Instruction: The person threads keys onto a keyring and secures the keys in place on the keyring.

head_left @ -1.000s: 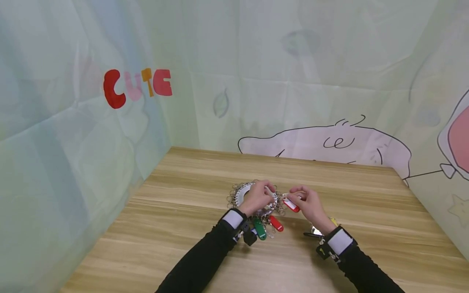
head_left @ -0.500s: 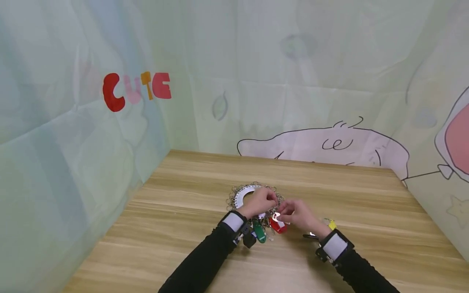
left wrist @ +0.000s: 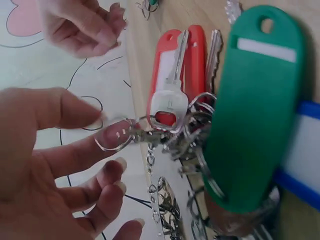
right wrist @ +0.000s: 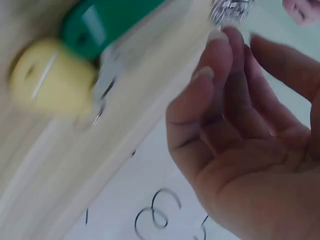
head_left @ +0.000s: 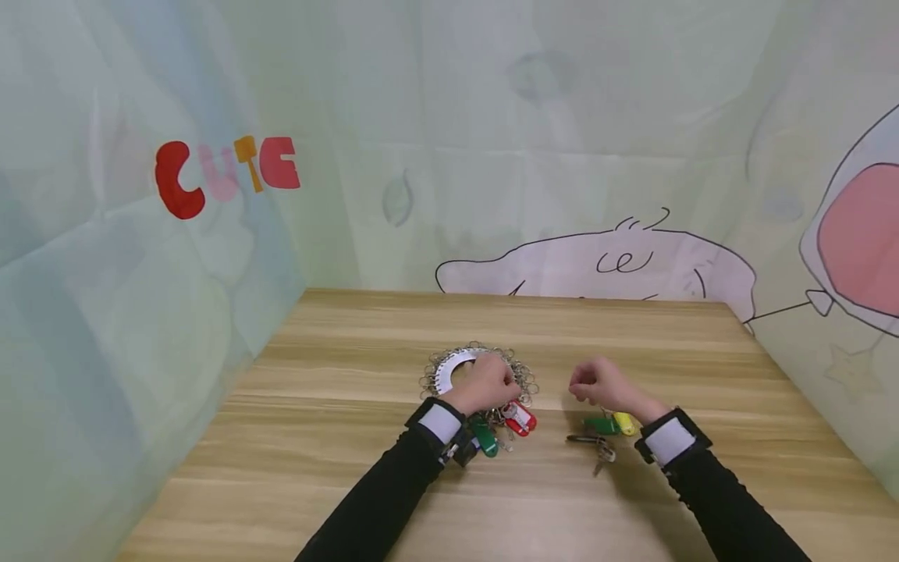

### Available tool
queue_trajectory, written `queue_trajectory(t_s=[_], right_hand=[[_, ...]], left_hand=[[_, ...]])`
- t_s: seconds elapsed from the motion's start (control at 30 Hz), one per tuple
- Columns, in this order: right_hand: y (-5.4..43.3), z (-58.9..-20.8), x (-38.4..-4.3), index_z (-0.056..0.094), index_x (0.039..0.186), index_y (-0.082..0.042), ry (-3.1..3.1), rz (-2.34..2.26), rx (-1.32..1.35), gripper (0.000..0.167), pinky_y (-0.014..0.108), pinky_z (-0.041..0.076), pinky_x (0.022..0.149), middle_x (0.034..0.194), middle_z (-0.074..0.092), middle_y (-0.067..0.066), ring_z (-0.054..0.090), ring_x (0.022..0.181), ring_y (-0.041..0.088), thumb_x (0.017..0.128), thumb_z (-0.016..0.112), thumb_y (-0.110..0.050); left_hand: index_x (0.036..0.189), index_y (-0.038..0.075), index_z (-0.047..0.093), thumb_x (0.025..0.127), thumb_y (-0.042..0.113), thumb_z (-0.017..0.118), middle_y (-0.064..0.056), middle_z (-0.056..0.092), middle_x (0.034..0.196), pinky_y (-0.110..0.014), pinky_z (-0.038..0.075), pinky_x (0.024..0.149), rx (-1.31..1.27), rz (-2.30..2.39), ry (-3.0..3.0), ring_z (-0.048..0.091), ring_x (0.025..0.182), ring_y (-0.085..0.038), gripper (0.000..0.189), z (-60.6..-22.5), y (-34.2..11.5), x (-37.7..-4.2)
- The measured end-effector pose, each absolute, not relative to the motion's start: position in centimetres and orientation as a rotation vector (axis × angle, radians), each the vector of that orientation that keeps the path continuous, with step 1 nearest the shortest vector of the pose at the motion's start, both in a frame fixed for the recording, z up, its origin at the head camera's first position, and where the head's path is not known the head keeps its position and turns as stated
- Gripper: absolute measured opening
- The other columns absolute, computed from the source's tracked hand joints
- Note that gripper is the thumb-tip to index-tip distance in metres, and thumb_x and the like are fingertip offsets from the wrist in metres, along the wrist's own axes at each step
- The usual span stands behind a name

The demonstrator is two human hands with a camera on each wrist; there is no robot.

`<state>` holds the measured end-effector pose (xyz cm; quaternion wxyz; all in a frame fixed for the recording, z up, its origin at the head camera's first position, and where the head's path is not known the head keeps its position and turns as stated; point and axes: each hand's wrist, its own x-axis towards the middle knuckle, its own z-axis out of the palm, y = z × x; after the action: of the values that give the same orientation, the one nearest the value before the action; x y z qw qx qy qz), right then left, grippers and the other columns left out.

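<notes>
The left hand (head_left: pixel 488 382) pinches a thin metal ring (left wrist: pixel 114 149) between thumb and forefinger over the white hoop (head_left: pixel 444 378); two red tags (left wrist: pixel 159 65) lie at its five o'clock, a green tag (head_left: pixel 485 435) at six. At its three o'clock the right hand (head_left: pixel 609 384) holds nothing, thumb apart from bent fingers, above a yellow tag (head_left: pixel 624 423) and keys (head_left: pixel 605 451) on the wood-grained table (head_left: pixel 365 351). Printed cloth (head_left: pixel 449 195) walls it in, "CUTE" lettered at ten o'clock. Black-sleeved forearms enter from seven and five. Half a second ago the right fingers were at the red tags; now they are well clear.
</notes>
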<state>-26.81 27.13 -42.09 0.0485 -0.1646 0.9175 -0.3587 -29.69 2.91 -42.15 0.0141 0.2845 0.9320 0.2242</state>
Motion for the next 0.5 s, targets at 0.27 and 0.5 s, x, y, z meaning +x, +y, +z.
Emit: queue_trajectory(t_s=[0.27,0.5], right_hand=[[29.6,-41.4,-26.0,0.065,0.080,0.001,2.911,-0.818,-0.279,0.007,0.028,0.046,0.057,0.074,0.063,0.008,0.055,0.066,0.016,0.085,0.064,-0.003],[31.1,-41.6,-25.2,0.065,0.085,0.003,2.938,-0.665,-0.217,0.008,0.029,0.045,0.056,0.080,0.062,0.012,0.055,0.068,0.020,0.078,0.064,0.000]], left_hand=[[0.056,0.016,0.056,0.083,0.021,0.068,0.002,0.052,0.076,-0.041,0.034,0.081,0.868,0.581,2.903,0.045,0.090,-0.021,0.031,-42.4,3.8,-30.1],[0.072,0.017,0.064,0.075,0.010,0.068,0.002,0.056,0.089,-0.043,0.034,0.085,0.896,0.491,2.887,0.043,0.096,-0.021,0.009,-42.7,4.5,-30.1]])
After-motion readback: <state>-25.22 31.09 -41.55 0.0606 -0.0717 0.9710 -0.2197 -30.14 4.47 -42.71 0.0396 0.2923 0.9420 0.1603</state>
